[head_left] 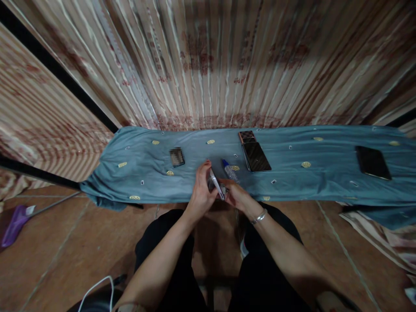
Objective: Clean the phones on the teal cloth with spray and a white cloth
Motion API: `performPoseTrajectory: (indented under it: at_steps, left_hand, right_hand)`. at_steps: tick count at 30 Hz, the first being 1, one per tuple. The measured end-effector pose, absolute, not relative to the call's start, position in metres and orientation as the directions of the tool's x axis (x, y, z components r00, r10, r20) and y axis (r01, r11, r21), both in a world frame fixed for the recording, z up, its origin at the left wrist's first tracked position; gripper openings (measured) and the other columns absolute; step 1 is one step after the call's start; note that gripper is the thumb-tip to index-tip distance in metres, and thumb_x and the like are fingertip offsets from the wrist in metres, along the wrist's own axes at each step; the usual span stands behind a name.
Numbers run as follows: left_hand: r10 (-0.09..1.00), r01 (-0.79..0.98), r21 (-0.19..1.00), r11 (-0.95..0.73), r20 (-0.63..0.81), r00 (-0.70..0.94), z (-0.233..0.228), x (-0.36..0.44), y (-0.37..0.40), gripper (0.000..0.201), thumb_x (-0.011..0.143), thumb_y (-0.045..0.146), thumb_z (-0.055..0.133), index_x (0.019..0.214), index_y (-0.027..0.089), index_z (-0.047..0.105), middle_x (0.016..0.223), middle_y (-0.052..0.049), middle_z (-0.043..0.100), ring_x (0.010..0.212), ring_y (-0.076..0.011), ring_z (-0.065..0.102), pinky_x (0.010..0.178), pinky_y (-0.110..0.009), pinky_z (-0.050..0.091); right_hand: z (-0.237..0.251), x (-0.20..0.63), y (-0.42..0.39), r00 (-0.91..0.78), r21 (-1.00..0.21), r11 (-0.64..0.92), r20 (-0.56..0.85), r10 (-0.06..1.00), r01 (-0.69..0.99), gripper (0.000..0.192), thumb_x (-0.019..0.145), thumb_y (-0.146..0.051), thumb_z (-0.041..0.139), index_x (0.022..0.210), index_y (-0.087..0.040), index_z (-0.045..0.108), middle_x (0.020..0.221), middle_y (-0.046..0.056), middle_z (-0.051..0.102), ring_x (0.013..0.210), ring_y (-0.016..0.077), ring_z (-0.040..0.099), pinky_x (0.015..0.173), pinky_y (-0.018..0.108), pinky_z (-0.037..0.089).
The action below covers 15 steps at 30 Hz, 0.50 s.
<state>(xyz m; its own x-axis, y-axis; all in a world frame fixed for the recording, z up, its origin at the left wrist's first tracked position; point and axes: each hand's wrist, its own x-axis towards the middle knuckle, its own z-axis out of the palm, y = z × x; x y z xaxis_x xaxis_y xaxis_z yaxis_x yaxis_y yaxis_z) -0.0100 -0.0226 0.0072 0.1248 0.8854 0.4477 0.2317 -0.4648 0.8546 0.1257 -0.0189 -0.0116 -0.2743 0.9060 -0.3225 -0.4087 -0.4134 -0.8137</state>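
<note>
Above the bench's front edge, my left hand (199, 188) is closed around a phone (217, 183), seen almost edge-on and tilted. My right hand (238, 195), with a silver bracelet on the wrist, has its fingers pinched at the phone's lower end. Something small and greyish shows between those fingers and the phone, too small to make out. Just beyond the right hand lies a clear bottle with a blue cap (230, 170). To the right of it, a dark flat device (256, 157) rests against a brown checkered box (247, 137).
A teal patterned cloth (325, 182) covers the long bench. A small dark square object (177, 157) lies on the left, a black tablet-like device (373, 162) far right. Striped curtains (211, 65) hang behind. A purple broom head (16, 225) is on the floor at left.
</note>
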Motion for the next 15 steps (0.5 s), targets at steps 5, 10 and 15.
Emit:
performPoseTrajectory:
  at_steps: [5,10,15]
  left_hand:
    - [0.986,-0.136,0.983,-0.120,0.103,-0.128,0.019,-0.023,-0.013,0.066,0.052,0.025,0.087,0.110,0.021,0.055,0.114,-0.007,0.062,0.115,-0.0252,0.057,0.102,-0.039,0.044]
    - [0.987,-0.418,0.900,0.121,-0.155,-0.049,0.028,-0.038,-0.010,0.042,0.058,0.039,0.085,0.088,0.019,0.063,0.094,-0.003,0.068,0.098,-0.0198,0.064,0.091,-0.036,0.050]
    - [0.972,-0.518,0.832,0.199,-0.235,-0.003,0.028,-0.040,-0.014,0.039,0.064,0.044,0.081,0.087,0.018,0.063,0.095,-0.006,0.072,0.101,-0.0224,0.066,0.090,-0.040,0.052]
  right_hand:
    - [0.012,0.146,-0.024,-0.445,-0.840,-0.439,-0.275,0.852,-0.321,0.029,0.070,-0.043,0.077,0.076,-0.015,0.073,0.069,0.006,0.073,0.061,0.0149,0.068,0.057,0.022,0.057]
    - [0.026,0.170,-0.021,-0.397,-0.849,-0.370,-0.212,0.893,-0.378,0.030,0.075,-0.041,0.075,0.088,-0.014,0.075,0.075,0.009,0.075,0.065,0.0174,0.070,0.052,0.021,0.056]
    - [0.025,0.171,-0.016,-0.252,-0.835,-0.300,-0.202,0.947,-0.460,0.030,0.074,-0.037,0.076,0.097,-0.018,0.074,0.088,0.008,0.076,0.082,0.0209,0.071,0.062,0.026,0.059]
